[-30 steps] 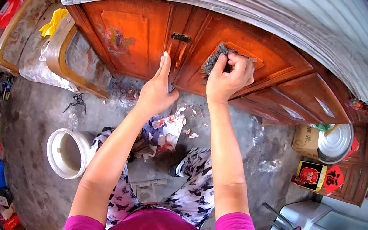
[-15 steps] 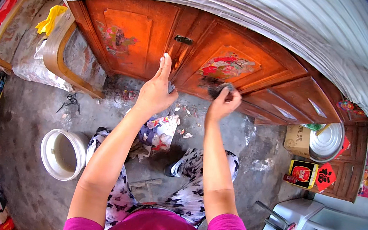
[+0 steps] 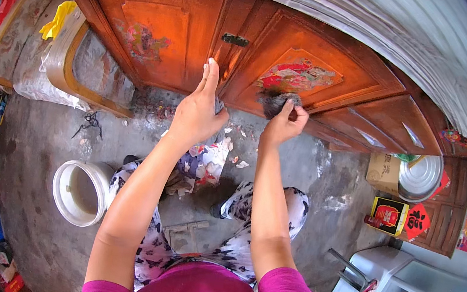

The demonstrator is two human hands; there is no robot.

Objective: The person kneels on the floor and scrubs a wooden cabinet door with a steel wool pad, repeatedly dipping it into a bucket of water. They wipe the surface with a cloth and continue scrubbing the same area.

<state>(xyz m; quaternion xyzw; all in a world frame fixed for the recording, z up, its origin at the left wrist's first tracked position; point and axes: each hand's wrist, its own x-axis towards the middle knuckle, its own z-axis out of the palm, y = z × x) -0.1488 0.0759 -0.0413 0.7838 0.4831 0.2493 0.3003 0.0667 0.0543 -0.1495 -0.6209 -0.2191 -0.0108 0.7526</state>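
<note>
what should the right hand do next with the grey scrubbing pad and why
I'd probably slide the grey scrubbing pad up a little and rub it over the ragged patch on the right cabinet door: the right hand grips the pad near the patch's lower edge, and red and greyish residue stands out against the orange wood above it.

Orange cabinet (red-mottled), dark grey pad

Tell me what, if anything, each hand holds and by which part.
The right hand pinches a dark scrubbing pad near its right edge. A gray thing shows beside the left hand; whether it is held cannot be told.
</note>
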